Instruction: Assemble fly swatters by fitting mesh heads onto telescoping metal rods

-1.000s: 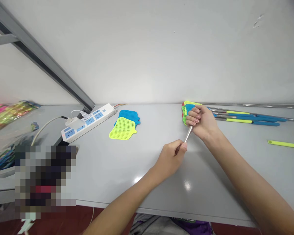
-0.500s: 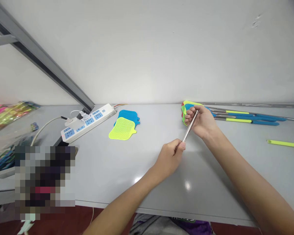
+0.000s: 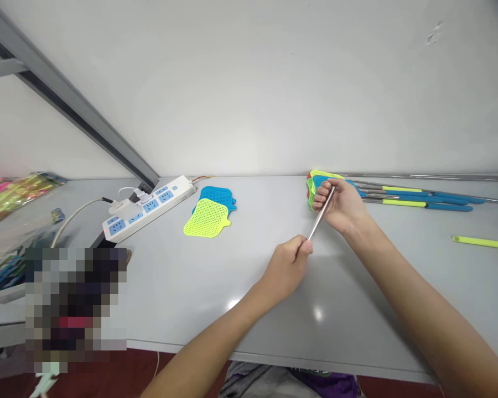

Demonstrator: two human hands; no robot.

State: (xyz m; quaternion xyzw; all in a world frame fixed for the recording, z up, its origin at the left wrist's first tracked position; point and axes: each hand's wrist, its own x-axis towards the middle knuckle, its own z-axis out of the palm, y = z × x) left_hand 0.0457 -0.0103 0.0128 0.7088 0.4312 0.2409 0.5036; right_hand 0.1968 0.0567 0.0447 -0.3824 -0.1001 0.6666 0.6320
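Observation:
A shiny metal rod (image 3: pixel 320 218) slants between my two hands above the grey table. Its lower end is in the closed fist of my left hand (image 3: pixel 287 264), thumb along the rod. My right hand (image 3: pixel 343 207) is turned palm up, its fingers curled by the rod's upper end. Behind my right hand lie fly swatters with yellow-green and blue mesh heads (image 3: pixel 320 181), partly hidden by the fingers. Their metal shafts and blue handles (image 3: pixel 448 208) stretch to the right. Two loose swatter heads, one yellow-green (image 3: pixel 206 219) and one blue (image 3: pixel 216 194), overlap left of my hands.
A white power strip (image 3: pixel 151 209) with plugs lies at the left. Plastic-wrapped colourful items (image 3: pixel 22 193) are at the far left, near a grey frame post (image 3: pixel 78 99). A yellow-green tube (image 3: pixel 483 242) lies at right. The wall (image 3: pixel 253 99) borders the table's back.

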